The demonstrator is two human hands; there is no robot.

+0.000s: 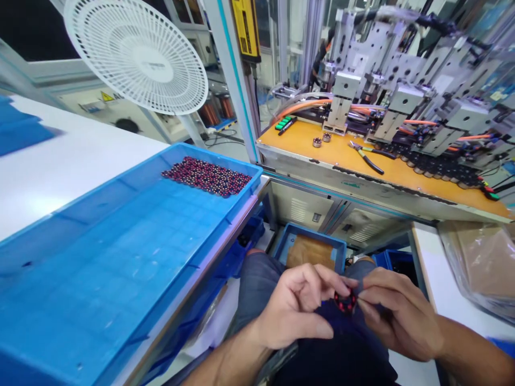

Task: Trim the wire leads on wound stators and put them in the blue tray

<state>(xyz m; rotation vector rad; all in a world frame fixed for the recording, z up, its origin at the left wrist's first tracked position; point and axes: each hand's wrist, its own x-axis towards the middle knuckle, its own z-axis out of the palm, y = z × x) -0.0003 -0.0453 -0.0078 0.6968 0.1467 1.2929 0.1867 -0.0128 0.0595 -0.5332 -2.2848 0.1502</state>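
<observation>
Over my lap, my left hand and my right hand meet, both pinching a small round dark part with red spots between their fingertips. The fingers of both hands are curled around it. To my left stands a big blue tray. In its far corner lies a patch of several similar dark red parts, packed side by side.
A white fan stands behind the tray. An orange machine bench ahead carries pliers, two small metal rings and grey machine heads. A blue bin with a brown bag sits on the floor. A plastic bag lies at right.
</observation>
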